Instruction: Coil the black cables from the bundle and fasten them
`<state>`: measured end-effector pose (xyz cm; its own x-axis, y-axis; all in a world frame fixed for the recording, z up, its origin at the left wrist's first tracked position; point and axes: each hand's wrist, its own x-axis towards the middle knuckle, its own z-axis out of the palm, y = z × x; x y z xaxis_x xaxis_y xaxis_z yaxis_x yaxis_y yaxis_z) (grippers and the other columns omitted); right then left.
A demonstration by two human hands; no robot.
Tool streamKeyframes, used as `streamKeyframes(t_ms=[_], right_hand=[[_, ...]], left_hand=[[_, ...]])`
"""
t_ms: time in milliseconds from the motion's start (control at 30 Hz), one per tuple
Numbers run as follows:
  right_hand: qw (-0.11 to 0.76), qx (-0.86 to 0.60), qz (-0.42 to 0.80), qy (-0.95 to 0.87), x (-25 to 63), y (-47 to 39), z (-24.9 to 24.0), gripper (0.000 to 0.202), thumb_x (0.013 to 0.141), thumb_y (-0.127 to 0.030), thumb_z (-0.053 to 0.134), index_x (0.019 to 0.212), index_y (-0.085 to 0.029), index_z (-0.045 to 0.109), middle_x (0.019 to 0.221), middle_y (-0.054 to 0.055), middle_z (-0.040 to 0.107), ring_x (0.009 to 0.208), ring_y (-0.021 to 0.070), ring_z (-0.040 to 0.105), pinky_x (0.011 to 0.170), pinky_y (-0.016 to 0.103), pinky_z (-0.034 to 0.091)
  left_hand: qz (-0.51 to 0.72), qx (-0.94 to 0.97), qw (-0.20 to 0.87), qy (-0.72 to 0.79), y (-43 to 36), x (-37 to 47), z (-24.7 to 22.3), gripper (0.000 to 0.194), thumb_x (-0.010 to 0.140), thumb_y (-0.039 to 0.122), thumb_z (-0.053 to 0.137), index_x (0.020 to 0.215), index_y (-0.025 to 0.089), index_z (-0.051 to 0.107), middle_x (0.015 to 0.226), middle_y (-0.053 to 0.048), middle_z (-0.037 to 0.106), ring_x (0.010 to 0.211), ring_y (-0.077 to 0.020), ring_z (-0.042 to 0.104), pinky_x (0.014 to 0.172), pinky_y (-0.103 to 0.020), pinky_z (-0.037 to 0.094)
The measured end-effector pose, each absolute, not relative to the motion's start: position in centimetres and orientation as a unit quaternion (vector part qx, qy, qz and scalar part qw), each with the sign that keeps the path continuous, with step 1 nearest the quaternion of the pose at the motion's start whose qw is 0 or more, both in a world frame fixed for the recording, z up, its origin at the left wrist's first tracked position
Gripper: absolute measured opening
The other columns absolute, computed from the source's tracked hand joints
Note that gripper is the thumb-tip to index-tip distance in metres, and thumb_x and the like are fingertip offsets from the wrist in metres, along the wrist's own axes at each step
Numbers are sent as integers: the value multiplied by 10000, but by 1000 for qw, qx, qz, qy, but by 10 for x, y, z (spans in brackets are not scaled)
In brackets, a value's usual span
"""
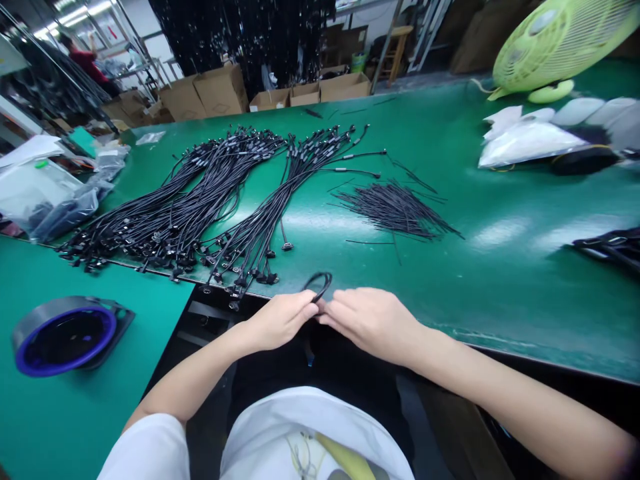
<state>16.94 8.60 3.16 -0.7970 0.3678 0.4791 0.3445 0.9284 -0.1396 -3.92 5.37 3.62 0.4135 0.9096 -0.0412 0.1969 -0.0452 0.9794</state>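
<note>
A small black cable loop [320, 283] sticks up between my two hands, just off the front edge of the green table. My left hand [285, 319] pinches it from the left, fingers closed. From the right, my right hand [370, 323] has its fingers closed on the same coiled cable; its fingertips are partly hidden. Beyond my hands, a large pile of black cables with connectors [200, 187] lies to the left, with a smaller bunch of cables [285, 200] beside it. Thin black ties [395, 210] are heaped to the right of that bunch.
The green table [475, 280] spans the view. A purple-rimmed round object [67, 339] sits at the left. Clear bags [73, 210] lie beyond it. At the right are a green fan [560, 43], white packets [530, 143] and a black item [613, 247]. Cardboard boxes [220, 90] and a person [90, 63] are behind.
</note>
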Motion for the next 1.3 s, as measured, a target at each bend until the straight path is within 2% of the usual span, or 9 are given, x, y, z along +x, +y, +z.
streamKeyframes(t_ms=[200, 400, 533, 633, 767, 867, 1000, 1133, 1300], right_hand=[[413, -332, 399, -748, 148, 104, 11, 335, 922, -480, 515, 1088, -188, 521, 925, 49, 583, 829, 156, 561, 737, 288, 456], [506, -369, 612, -482, 112, 93, -17, 338, 922, -512, 498, 796, -199, 475, 595, -71, 302, 480, 61, 251, 456, 207, 235], [500, -330, 686, -412, 106, 87, -20, 355, 894, -536, 540, 798, -202, 467, 595, -82, 250, 481, 56, 223, 457, 196, 234], [456, -292, 748, -384, 112, 87, -19, 361, 849, -530, 611, 815, -191, 490, 672, -53, 372, 564, 66, 356, 531, 202, 348], [457, -309, 763, -336, 116, 87, -17, 364, 835, -513, 635, 792, -182, 489, 641, -68, 316, 509, 49, 264, 455, 173, 269], [514, -337, 728, -303, 112, 83, -17, 377, 846, -512, 621, 752, -191, 446, 592, -93, 185, 470, 46, 122, 407, 170, 141], [503, -351, 695, -374, 110, 80, -22, 365, 860, -538, 582, 776, -199, 474, 601, -72, 293, 484, 59, 254, 442, 178, 270], [369, -342, 645, -576, 125, 85, -22, 394, 902, -562, 490, 891, -184, 597, 909, 41, 587, 827, 141, 552, 764, 274, 482], [303, -304, 559, -709, 141, 91, -10, 471, 946, -531, 428, 1267, -198, 522, 1239, 103, 586, 1190, 212, 528, 1097, 416, 344]], left_hand=[[473, 418, 691, 353, 48, -37, 36, 332, 889, 472, 578, 816, 148, 594, 516, 80, 333, 461, -74, 283, 515, -226, 304], [576, 282, 644, 417, 52, -15, 6, 412, 882, 524, 565, 739, 138, 587, 583, 41, 427, 552, -87, 412, 720, -270, 450], [604, 195, 653, 413, 51, -11, 2, 467, 888, 545, 527, 620, 169, 455, 551, 62, 338, 515, -82, 365, 659, -250, 451], [595, 133, 710, 352, 48, -16, 13, 413, 917, 459, 538, 640, 167, 445, 576, 67, 288, 505, -74, 330, 587, -223, 422], [575, 144, 740, 318, 42, -19, 18, 219, 911, 287, 590, 749, 145, 547, 651, 37, 404, 600, -84, 446, 687, -246, 466], [559, 182, 731, 348, 40, -15, 6, 230, 891, 358, 615, 832, 136, 604, 752, -13, 542, 758, -132, 565, 780, -283, 485], [546, 176, 713, 403, 43, -15, -5, 349, 864, 469, 623, 745, 144, 574, 608, 27, 487, 623, -102, 521, 709, -258, 482], [543, 237, 693, 411, 41, -20, 1, 401, 871, 472, 613, 653, 150, 512, 503, 74, 350, 461, -57, 292, 527, -208, 374], [469, 337, 676, 457, 33, -22, 0, 459, 838, 554, 608, 654, 141, 534, 493, 64, 370, 449, -57, 293, 495, -226, 298]])
